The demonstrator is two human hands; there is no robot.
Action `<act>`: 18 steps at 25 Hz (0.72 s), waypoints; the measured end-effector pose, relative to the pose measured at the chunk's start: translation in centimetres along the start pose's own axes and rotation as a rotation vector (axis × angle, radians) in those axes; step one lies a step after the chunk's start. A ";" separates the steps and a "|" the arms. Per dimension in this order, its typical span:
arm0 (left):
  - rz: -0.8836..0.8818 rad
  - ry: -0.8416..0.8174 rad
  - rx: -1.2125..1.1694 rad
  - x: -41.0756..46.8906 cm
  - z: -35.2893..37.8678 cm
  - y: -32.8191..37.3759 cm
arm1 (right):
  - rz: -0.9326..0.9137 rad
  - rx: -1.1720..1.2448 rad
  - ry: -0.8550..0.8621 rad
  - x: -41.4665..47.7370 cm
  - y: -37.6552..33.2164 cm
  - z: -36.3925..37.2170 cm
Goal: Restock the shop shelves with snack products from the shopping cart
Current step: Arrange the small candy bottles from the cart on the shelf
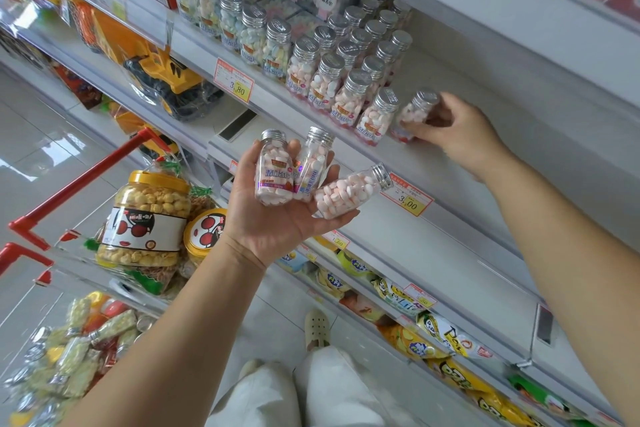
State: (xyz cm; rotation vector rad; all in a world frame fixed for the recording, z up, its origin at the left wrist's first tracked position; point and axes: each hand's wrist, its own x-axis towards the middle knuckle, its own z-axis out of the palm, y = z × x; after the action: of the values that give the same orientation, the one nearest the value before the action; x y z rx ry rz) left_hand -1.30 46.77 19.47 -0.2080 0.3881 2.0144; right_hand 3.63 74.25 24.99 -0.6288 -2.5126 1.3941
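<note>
The candy bottles [325, 94] are clear and glossy, with ribbed, shiny silver metal-looking caps [387, 100]. The shelf [519, 107] is smooth matt grey. The cart rail [86, 180] is glossy red; floor tiles [41, 149] gleam.

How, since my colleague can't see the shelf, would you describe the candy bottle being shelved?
On the white shelf with the yellow 3.80 price tag, follow the front row of pink-and-white candy bottles to its right end. The bottle there is the only shelved one the right hand grips; the left hand holds three loose bottles.
</note>
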 end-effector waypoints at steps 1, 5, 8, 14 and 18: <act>-0.005 0.006 0.002 0.0 -0.1 -0.1 | -0.002 0.022 -0.015 0.9 -0.3 0.3; -0.003 0.029 -0.007 -0.1 -0.2 -0.6 | 0.023 0.105 -0.123 2.8 -0.9 0.9; -0.001 0.028 0.000 -0.3 -0.3 -0.5 | 0.139 0.412 -0.148 2.7 -1.0 0.7; 0.003 0.016 0.005 0.0 -0.1 -0.4 | 0.230 0.445 -0.056 2.7 -2.1 1.3; -0.005 0.014 0.005 0.0 0.0 -0.4 | 0.223 0.445 -0.038 2.5 -2.8 2.1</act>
State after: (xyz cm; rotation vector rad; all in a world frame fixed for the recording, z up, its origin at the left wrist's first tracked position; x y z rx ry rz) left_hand -0.90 46.90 19.37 -0.2198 0.4013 2.0077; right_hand -0.15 72.48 26.10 -0.8067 -2.0932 1.9766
